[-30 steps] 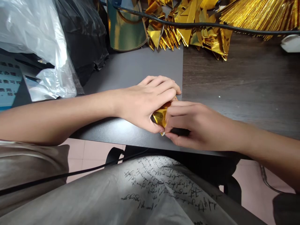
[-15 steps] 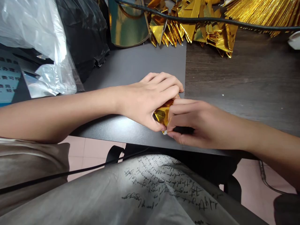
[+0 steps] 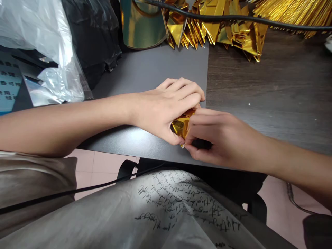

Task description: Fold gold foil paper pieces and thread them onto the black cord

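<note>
A piece of shiny gold foil paper [image 3: 181,125] lies at the front of the grey desk mat, mostly covered by both hands. My left hand [image 3: 168,107] spans it from above, with the thumb at its near edge and the fingers curled over its far side. From the right, my right hand [image 3: 215,136] grips the foil's right side, its thumb and fingertips pinched close to my left thumb. A small pale tip shows at the foil's near corner. The foil's underside and far part are hidden.
Folded gold foil pieces [image 3: 223,24] and a fan of gold strips [image 3: 293,14] lie at the back. A black cable [image 3: 220,18] crosses before them. Clear plastic [image 3: 62,69] and a black bag [image 3: 93,41] occupy the left. The grey mat [image 3: 145,69] covers part of the wooden desk.
The view has shifted slightly. My right thumb and fingertips have closed a little nearer together at the foil's near corner; my left hand keeps its hold.
</note>
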Tool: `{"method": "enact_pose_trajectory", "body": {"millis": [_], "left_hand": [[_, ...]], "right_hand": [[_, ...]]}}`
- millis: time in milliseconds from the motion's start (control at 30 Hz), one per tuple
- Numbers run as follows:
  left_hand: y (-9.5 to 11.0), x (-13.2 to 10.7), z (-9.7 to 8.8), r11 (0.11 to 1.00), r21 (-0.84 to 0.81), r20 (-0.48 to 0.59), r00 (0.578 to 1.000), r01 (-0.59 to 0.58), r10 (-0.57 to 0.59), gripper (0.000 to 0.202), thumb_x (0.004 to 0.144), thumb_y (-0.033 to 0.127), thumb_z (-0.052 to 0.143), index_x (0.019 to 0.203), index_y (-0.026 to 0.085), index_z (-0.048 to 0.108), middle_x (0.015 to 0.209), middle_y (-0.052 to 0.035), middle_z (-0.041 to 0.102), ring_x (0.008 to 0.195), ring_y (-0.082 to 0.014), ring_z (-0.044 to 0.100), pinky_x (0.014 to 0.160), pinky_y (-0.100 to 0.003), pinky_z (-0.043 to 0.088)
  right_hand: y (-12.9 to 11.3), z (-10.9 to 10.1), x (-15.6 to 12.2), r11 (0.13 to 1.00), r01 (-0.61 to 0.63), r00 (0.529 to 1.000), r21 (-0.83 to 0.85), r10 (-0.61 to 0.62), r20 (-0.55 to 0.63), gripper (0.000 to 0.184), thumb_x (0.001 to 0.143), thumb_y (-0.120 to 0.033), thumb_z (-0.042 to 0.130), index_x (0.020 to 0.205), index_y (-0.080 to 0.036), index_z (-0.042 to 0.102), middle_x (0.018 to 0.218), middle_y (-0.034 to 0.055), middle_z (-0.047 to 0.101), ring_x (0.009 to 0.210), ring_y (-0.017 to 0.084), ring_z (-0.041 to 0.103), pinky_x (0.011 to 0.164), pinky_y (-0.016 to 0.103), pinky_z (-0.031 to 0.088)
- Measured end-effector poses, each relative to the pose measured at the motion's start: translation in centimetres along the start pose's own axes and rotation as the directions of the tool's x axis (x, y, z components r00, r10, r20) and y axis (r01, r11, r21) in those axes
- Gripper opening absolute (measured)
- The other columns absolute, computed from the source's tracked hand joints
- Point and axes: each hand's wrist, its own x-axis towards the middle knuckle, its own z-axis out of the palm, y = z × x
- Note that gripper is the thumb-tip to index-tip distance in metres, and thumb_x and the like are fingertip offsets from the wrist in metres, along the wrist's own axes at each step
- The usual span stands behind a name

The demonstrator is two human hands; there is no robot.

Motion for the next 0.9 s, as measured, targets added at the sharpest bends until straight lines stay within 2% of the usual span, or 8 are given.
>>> {"method": "enact_pose_trajectory", "body": {"millis": [133,567,900], "left_hand": [[-0.05,0.00,-0.02,1.000,0.008,0.015,1.000,-0.012,0.012,0.063,0.077,0.055,0.067,0.123,0.015,0.056,0.146,-0.0201,0.050,0.140,-0.0426,0.040,0.114,-0.058,0.034],[0.15,-0.16,-0.04,1.000,0.018,0.003,1.000,-0.009,0.009,0.062,0.076,0.049,0.069,0.128,0.017,0.055,0.149,-0.0193,0.050,0.144,-0.0441,0.038,0.115,-0.060,0.032],[0.30,-0.37,-0.09,1.000,0.010,0.019,1.000,-0.024,0.024,0.060,0.077,0.047,0.069,0.127,0.014,0.056,0.149,-0.0211,0.049,0.147,-0.0447,0.033,0.117,-0.061,0.029]], "right_hand": [[-0.13,0.20,0.05,1.000,-0.005,1.000,-0.022,0.005,-0.012,0.012,0.084,-0.010,0.063,0.075,-0.015,0.060,0.079,0.0016,0.060,0.076,0.015,0.048,0.067,0.028,0.036],[-0.22,0.23,0.12,0.998,0.001,1.000,-0.066,-0.001,-0.004,0.013,0.088,-0.010,0.061,0.076,-0.015,0.059,0.079,0.0035,0.060,0.077,0.016,0.048,0.069,0.029,0.037],[-0.24,0.06,0.09,1.000,-0.022,0.999,-0.018,0.022,0.028,0.009,0.086,-0.009,0.062,0.079,-0.015,0.060,0.082,0.0035,0.060,0.081,0.016,0.049,0.072,0.029,0.038]]}}
